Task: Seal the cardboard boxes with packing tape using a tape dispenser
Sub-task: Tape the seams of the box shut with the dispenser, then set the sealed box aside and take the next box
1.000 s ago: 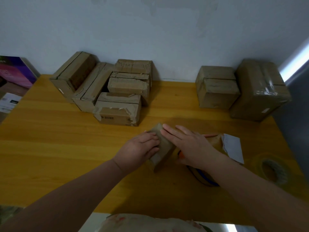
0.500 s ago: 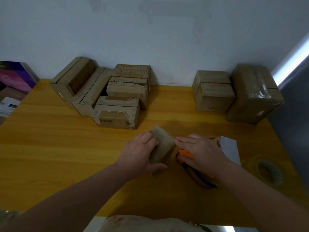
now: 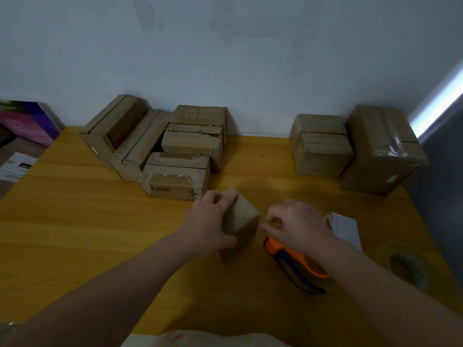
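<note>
Fingers (image 3: 218,199) of left hand (image 3: 213,225) are clamped round small brown cardboard box (image 3: 241,216), tilted, mid yellow wooden table (image 3: 75,221). Right hand (image 3: 298,226) is curled just beside it; a pinch on tape cannot be confirmed. Orange-and-blue tape dispenser (image 3: 293,256) lies beneath. Sealing is judged early: rear-left cardboard boxes (image 3: 175,176) show open seams.

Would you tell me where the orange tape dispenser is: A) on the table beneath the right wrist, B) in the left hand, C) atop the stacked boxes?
A: the tape dispenser lies on the table beneath the right hand; the left hand grips a small cardboard box.
</note>
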`<state>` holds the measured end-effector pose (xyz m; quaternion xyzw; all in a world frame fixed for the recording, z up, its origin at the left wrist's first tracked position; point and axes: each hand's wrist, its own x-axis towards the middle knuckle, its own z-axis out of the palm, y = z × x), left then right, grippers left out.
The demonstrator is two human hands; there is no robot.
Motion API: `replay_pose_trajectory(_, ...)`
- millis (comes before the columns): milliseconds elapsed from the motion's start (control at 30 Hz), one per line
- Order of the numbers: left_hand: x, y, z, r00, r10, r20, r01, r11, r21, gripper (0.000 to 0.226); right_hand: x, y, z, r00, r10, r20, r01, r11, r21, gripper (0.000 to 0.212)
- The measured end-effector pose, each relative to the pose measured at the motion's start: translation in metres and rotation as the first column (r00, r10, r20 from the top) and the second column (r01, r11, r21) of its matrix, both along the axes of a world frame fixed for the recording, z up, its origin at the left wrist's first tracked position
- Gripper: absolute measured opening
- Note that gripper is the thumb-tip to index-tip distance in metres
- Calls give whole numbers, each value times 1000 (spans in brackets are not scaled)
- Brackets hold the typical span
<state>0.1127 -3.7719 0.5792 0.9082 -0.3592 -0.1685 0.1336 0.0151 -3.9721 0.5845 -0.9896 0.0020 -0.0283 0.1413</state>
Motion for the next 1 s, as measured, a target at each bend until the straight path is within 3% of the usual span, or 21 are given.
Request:
replay_pose_trajectory(67, 7, 1, 7, 999, 21, -27, -24, 993, -119, 108, 4, -6, 2, 994, -98, -37, 101, 991, 86, 26)
replay_pose_trajectory(133, 13, 0, 15, 998, -2, -55, -12, 971, -239, 112, 11, -13, 4, 989, -146, -35, 150, 974, 172, 52)
replay_pose_trajectory(267, 22, -11, 25, 989, -89, -121, 36, 923, -382, 120, 30, -20, 16, 990, -47, -134, 76, 971, 225, 106)
replay_pose_trajectory(367, 29, -25, 27, 985, -123, -124, 62, 912, -405, 116, 44, -30, 21, 989, 0, -146, 37, 967, 251, 124)
replay_pose_trajectory(433, 36, -34, 24, 990, -127, -60, 97, 927, -362, 110, 51, -39, 22, 991, -41, -129, 65, 980, 186, 124)
replay_pose_trajectory(533, 49, -42, 13, 997, -82, 4, 81, 975, -208, 105, 60, -61, 21, 981, -147, -130, 144, 989, -34, 119)
replay_pose_trajectory(667, 67, -43, 1, 998, -46, 37, 49, 994, -94, 86, 70, -95, 11, 955, -235, -179, 173, 937, -304, 113)
replay_pose_trajectory(800, 80, -39, -7, 998, 7, 55, -4, 999, -43, 74, 80, -111, -5, 913, -321, -252, 198, 887, -416, 108)
replay_pose_trajectory(1000, 98, -25, -14, 995, 62, 74, -66, 996, 56, 68, 89, -118, -26, 884, -372, -283, 196, 844, -499, 75)
